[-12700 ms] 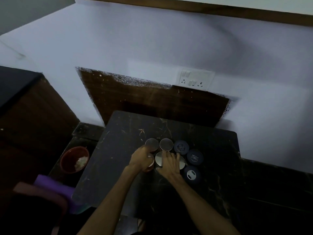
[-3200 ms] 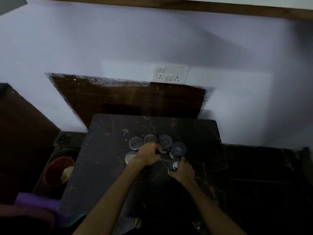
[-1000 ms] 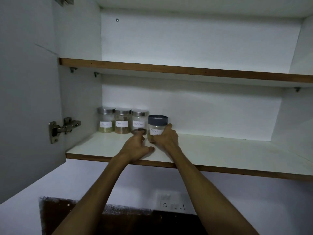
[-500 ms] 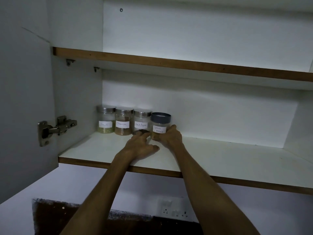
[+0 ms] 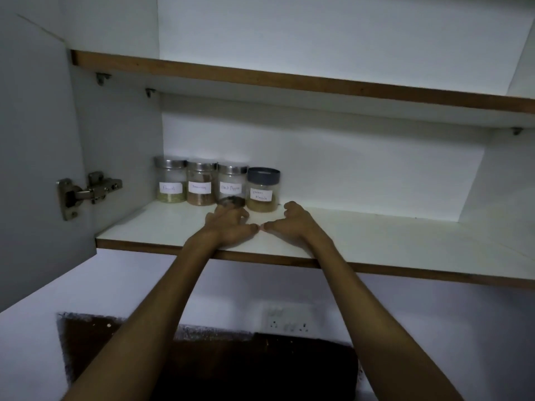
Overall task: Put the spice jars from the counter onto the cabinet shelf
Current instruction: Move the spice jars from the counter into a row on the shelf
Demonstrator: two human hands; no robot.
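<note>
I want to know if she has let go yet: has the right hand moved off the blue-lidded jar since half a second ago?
Yes. The right hand has drawn back toward the shelf's front edge, clear of the blue-lidded jar.

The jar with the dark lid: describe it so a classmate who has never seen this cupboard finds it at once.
Look at the lower shelf of the open cupboard, back left corner, where four labelled jars stand in a row. The dark-lidded jar is at the right end; its three neighbours have shiny metal lids.

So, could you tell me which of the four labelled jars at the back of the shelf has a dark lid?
The rightmost jar, nearest the right hand; its lid is dark blue-grey, while the other three have shiny metal lids.
</note>
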